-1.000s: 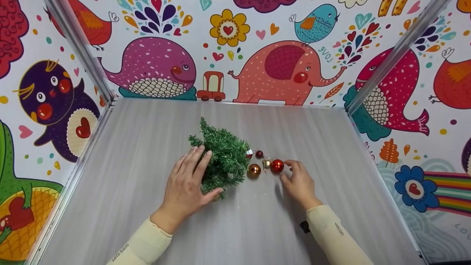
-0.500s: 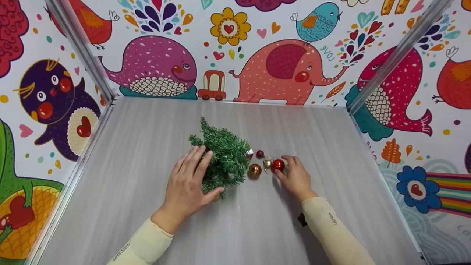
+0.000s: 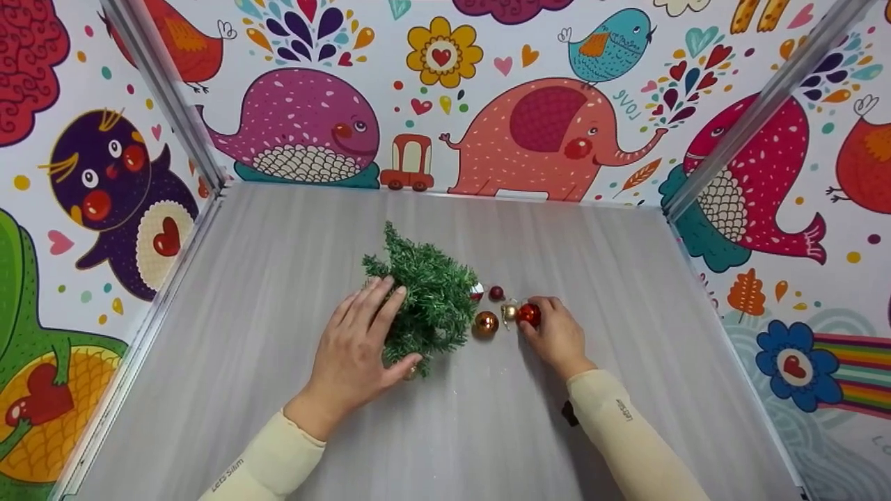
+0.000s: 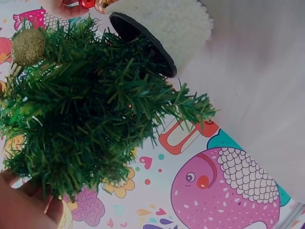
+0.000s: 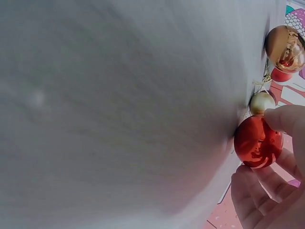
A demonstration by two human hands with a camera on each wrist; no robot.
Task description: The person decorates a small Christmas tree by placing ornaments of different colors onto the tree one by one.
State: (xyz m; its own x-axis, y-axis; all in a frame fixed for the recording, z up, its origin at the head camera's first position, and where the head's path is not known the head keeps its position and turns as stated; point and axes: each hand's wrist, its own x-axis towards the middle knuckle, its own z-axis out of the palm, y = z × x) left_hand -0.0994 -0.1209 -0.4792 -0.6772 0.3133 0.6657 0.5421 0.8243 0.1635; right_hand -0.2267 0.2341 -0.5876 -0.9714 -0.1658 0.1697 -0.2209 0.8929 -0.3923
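A small green artificial Christmas tree is on the table. In the left wrist view its white fuzzy pot with a black rim shows. My left hand rests against the near left side of the branches, fingers extended and spread, thumb lower down beside a gold glitter ball. My right hand pinches a shiny red Christmas ball between thumb and fingers, low at the table surface. Beside it lie a small pale-gold ornament, a shiny copper-gold ball and a small dark red ball.
A red-and-white ornament is partly hidden at the tree's right edge. The grey table is bounded by walls printed with cartoon animals. Metal frame posts stand at the back corners.
My right hand has moved left and its thumb and fingers have come together on the red ball. The left hand has kept its place on the tree. The head view has shifted slightly.
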